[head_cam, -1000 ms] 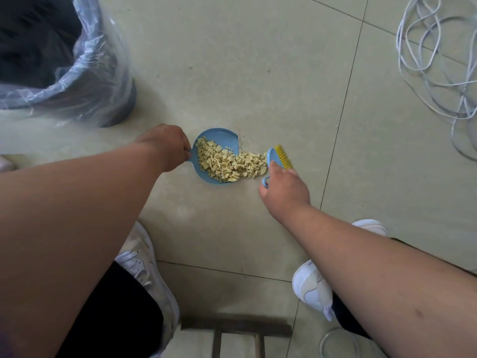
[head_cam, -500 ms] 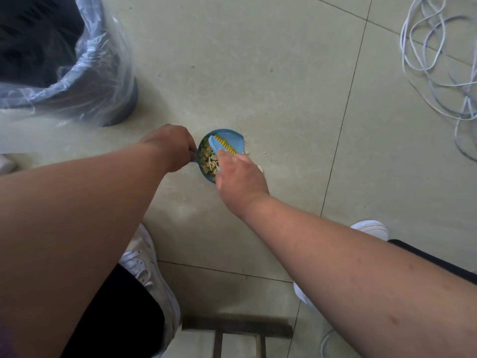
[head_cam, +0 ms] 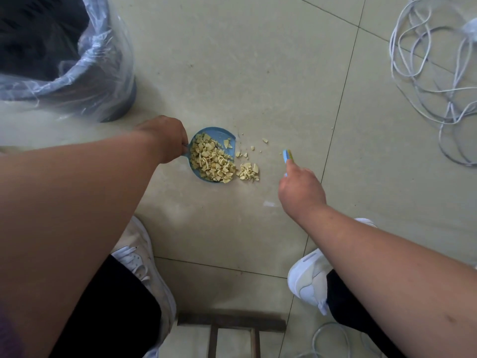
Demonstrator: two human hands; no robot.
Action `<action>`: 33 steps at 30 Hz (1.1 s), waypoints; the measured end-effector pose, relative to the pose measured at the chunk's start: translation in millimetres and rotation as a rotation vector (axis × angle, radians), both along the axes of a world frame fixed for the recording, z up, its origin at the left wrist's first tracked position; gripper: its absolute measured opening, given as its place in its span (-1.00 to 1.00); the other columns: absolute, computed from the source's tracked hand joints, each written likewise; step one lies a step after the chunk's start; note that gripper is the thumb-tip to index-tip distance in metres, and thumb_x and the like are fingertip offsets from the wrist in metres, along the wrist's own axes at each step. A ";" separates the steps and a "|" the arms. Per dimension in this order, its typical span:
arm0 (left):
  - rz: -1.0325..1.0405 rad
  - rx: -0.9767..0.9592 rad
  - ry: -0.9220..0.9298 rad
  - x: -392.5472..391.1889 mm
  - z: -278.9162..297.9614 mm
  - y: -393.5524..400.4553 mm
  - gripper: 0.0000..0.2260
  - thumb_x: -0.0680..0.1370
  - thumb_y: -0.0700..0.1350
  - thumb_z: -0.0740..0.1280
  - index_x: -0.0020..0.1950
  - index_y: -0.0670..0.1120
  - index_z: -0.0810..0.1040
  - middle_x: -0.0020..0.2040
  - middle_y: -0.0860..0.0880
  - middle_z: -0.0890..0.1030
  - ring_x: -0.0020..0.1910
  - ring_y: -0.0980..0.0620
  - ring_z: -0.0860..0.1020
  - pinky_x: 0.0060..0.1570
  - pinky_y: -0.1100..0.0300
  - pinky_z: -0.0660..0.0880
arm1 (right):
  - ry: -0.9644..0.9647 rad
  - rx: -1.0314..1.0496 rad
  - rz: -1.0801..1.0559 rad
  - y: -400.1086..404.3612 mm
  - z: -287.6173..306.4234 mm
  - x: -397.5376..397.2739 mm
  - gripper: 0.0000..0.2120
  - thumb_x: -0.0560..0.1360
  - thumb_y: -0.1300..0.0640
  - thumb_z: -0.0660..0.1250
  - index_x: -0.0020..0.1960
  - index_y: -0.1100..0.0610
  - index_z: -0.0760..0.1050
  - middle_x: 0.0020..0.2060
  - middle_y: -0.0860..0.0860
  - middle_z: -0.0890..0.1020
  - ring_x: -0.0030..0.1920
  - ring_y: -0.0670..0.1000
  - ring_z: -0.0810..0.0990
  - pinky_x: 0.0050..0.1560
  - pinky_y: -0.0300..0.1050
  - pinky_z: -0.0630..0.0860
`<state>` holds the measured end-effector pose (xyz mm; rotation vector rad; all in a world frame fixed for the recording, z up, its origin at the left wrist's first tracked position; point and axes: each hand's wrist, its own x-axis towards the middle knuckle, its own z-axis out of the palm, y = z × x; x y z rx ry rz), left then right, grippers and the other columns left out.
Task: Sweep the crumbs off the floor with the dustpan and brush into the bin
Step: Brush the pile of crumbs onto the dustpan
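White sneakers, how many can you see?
2: one white sneaker under the left forearm at lower left, the other white sneaker beneath the right forearm at lower right; both partly hidden.

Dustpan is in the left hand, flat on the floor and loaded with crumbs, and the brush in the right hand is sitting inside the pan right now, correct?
Not quite. The head view shows the brush held by the right hand out to the right of the dustpan, apart from it, not inside. The rest holds: the left hand grips the pan, which lies on the floor loaded with crumbs.
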<state>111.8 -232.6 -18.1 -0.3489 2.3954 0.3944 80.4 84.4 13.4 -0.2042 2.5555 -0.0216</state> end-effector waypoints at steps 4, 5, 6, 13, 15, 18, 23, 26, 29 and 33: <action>0.006 0.004 -0.011 4.0 -3.2 0.9 -0.81 0.57 0.11 0.45 0.06 0.09 0.81 0.05 0.01 0.75 -0.02 -0.06 0.56 0.09 0.04 0.63 | -0.040 -0.034 -0.010 -25.4 -5.8 24.4 -0.55 0.65 0.11 0.16 0.50 0.22 0.30 0.13 0.27 0.61 0.15 0.28 0.57 -0.06 0.00 0.48; 0.009 0.007 -0.014 4.9 -3.7 1.3 -0.81 0.57 0.10 0.45 0.06 0.09 0.81 0.05 0.01 0.76 -0.03 -0.07 0.57 0.09 0.04 0.63 | -0.039 -0.057 -0.009 -34.8 -6.5 29.1 -0.57 0.64 0.09 0.18 0.46 0.24 0.33 0.12 0.25 0.62 0.14 0.27 0.58 -0.08 -0.01 0.47; 0.013 0.010 -0.019 5.9 -4.9 1.6 -0.82 0.57 0.10 0.45 0.05 0.09 0.81 0.04 0.01 0.76 -0.02 -0.08 0.59 0.09 0.03 0.64 | -0.035 -0.082 -0.015 -45.0 -6.8 32.9 -0.58 0.63 0.07 0.20 0.42 0.24 0.35 0.10 0.23 0.63 0.13 0.27 0.58 -0.10 -0.03 0.44; 0.046 0.046 -0.042 9.6 -8.3 3.0 -0.83 0.55 0.12 0.47 0.03 0.10 0.82 0.01 0.01 0.76 -0.01 -0.08 0.65 0.10 0.00 0.66 | -0.022 -0.216 -0.055 -114.7 -6.0 41.4 -0.51 0.59 -0.01 0.30 0.42 0.25 0.36 0.11 0.20 0.64 0.14 0.22 0.59 0.05 0.00 0.55; 0.047 0.068 -0.042 9.6 -7.8 2.2 -0.82 0.56 0.11 0.48 0.06 0.09 0.82 0.00 0.01 0.76 -0.03 -0.07 0.62 0.08 0.05 0.64 | -0.021 -0.250 -0.062 -128.1 -6.2 42.5 -0.50 0.59 -0.01 0.31 0.42 0.24 0.37 0.12 0.21 0.63 0.14 0.23 0.59 0.07 0.00 0.55; 0.065 0.117 -0.054 12.0 -8.8 2.7 -0.81 0.60 0.03 0.46 0.09 -0.01 0.81 -0.06 -0.02 0.73 -0.03 -0.09 0.62 0.03 0.10 0.60 | -0.021 -0.284 -0.061 -140.1 -6.9 42.8 -0.52 0.59 -0.02 0.30 0.41 0.23 0.37 0.14 0.20 0.62 0.15 0.23 0.58 0.05 0.00 0.54; 0.217 0.210 -0.072 18.7 -13.8 0.8 -0.88 0.60 -0.10 0.45 -0.12 -0.05 0.74 -0.24 -0.02 0.68 -0.30 0.04 0.56 -0.28 0.23 0.46 | -0.021 -0.306 -0.029 -142.5 -7.9 40.2 -0.54 0.61 -0.02 0.27 0.41 0.21 0.38 0.16 0.17 0.60 0.20 0.20 0.54 0.01 -0.02 0.52; 0.278 0.244 -0.068 17.4 -13.9 -0.6 -0.84 0.61 -0.15 0.44 -0.17 -0.05 0.67 -0.35 0.05 0.59 -0.38 0.15 0.48 -0.37 0.28 0.35 | -0.012 -0.350 -0.027 -139.6 -5.7 38.5 -0.58 0.61 -0.01 0.27 0.36 0.20 0.41 0.09 0.18 0.61 0.12 0.21 0.56 -0.08 -0.02 0.49; 0.301 0.278 -0.050 14.1 -11.1 0.4 -0.70 0.61 -0.17 0.43 -0.33 0.00 0.60 -0.40 0.05 0.55 -0.43 0.14 0.47 -0.39 0.27 0.35 | 0.011 -0.407 -0.042 -132.3 -1.3 32.1 -0.70 0.58 -0.02 0.27 0.20 0.17 0.48 -0.09 0.18 0.62 -0.07 0.22 0.58 -0.17 -0.02 0.49; 0.356 0.341 -0.022 10.9 -5.1 2.9 -0.72 0.60 -0.16 0.45 -0.31 0.05 0.65 -0.34 0.05 0.64 -0.49 0.19 0.51 -0.39 0.27 0.38 | 0.040 -0.541 -0.092 -110.7 10.6 12.1 -0.78 0.55 -0.02 0.26 0.00 0.12 0.53 -0.25 0.07 0.62 -0.24 0.12 0.59 -0.28 -0.04 0.49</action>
